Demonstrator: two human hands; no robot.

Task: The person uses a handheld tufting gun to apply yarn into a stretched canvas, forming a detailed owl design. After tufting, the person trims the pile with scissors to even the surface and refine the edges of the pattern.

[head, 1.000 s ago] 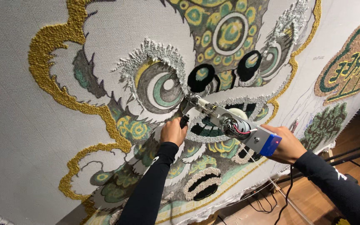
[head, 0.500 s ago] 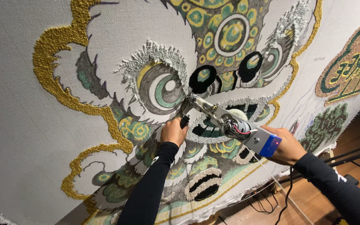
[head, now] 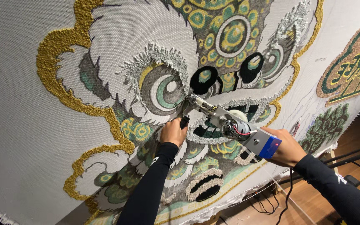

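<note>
The tufting gun (head: 226, 123) lies slantwise, its tip against the stretched cloth (head: 30, 125) beside the big stitched eye (head: 165, 89). The left hand (head: 173, 132) grips its front handle, nearer the tip; the right hand (head: 286, 146) clasps the rear.

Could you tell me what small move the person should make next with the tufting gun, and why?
Probably ease the tufting gun a little further along the grey band beside the eye. Its tip presses the stretched cloth at the edge of the grey tufting, the left hand grips the front handle and the right hand the rear, so both are set to guide it.
</note>
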